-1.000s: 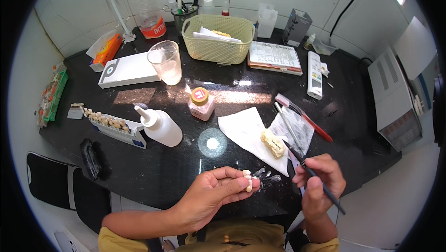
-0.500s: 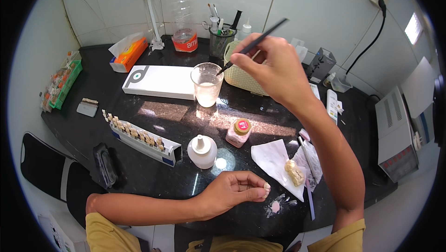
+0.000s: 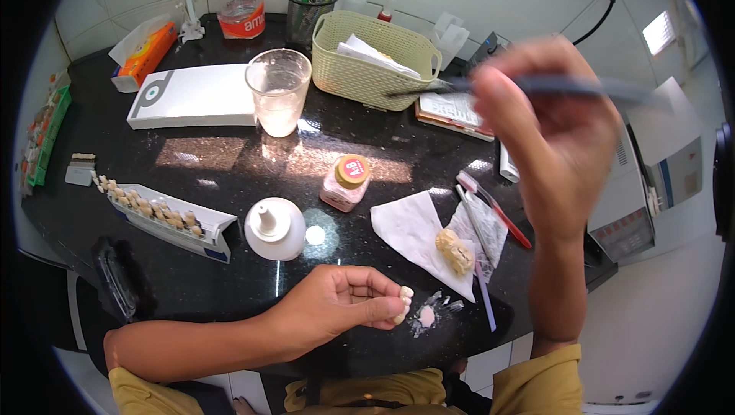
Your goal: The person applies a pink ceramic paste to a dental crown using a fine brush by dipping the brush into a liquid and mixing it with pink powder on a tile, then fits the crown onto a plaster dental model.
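My left hand (image 3: pixel 333 304) is closed in a pinch on a small row of cream-white false teeth (image 3: pixel 405 302), low over the table. Beside those teeth lies a smear of pinkish powder (image 3: pixel 426 316). Raised at the right, my right hand (image 3: pixel 555 135) grips a thin brush (image 3: pixel 453 88), dark-handled and blurred by motion, its fine tip pointing left. That tip hangs in front of the green basket, away from the clear cup (image 3: pixel 278 105). A pink jar with a gold cap (image 3: pixel 345 185) and a white nozzle bottle (image 3: pixel 276 230) stand between. On a white tissue (image 3: pixel 409 230) rests a yellowish cast (image 3: pixel 455 251).
A holder with a row of tooth samples (image 3: pixel 172 223) stands left, near a black case (image 3: pixel 115 281). Behind are a white box (image 3: pixel 195 97), a tissue box (image 3: pixel 145 55) and a woven basket (image 3: pixel 367 74). A red-handled toothbrush (image 3: pixel 498 212) lies right.
My right hand has carried the brush out of the cup and off to the right, turning it nearly level. The whole view has shifted right. My left hand keeps hold of the false teeth.
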A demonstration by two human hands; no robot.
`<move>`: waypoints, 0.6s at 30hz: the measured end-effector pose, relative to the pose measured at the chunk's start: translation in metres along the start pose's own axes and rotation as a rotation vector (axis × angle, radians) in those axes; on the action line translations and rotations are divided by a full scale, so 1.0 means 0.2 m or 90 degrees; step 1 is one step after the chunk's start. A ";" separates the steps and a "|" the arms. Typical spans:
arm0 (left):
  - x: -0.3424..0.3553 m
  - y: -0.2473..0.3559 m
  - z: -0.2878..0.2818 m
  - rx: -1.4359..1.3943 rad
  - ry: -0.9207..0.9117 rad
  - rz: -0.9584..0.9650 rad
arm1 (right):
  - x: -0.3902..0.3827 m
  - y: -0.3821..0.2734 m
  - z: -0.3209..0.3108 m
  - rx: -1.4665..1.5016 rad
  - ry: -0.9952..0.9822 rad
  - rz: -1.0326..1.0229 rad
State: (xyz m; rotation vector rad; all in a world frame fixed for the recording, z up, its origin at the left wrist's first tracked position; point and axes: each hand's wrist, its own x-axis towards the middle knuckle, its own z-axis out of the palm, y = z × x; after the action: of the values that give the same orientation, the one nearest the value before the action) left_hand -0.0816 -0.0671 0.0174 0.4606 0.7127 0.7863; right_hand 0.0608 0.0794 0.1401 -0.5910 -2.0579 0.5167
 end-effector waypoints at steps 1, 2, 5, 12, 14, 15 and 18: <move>0.01 0.01 0.01 0.004 -0.001 -0.018 | -0.11 0.00 -0.12 -0.036 0.029 -0.031; 0.01 0.02 0.02 0.007 0.007 -0.033 | -0.24 0.01 -0.19 -0.025 0.053 0.016; 0.04 0.04 0.04 0.007 0.015 -0.060 | -0.60 0.10 -0.34 -0.096 0.045 0.145; 0.11 0.07 0.09 0.086 0.036 -0.102 | -0.89 0.19 -0.36 -0.197 -0.049 0.181; 0.12 0.07 0.09 0.088 0.033 -0.105 | -0.89 0.20 -0.34 -0.212 -0.069 0.156; 0.13 0.07 0.09 0.094 0.030 -0.109 | -0.89 0.20 -0.34 -0.220 -0.073 0.159; 0.12 0.06 0.08 0.088 0.033 -0.108 | -0.90 0.18 -0.37 -0.229 -0.065 0.185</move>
State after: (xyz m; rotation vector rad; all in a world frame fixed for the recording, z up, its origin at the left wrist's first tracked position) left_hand -0.0633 -0.0425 0.0266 0.4987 0.8459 0.5932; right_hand 0.2169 0.0118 0.0389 -1.1085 -2.1909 0.3473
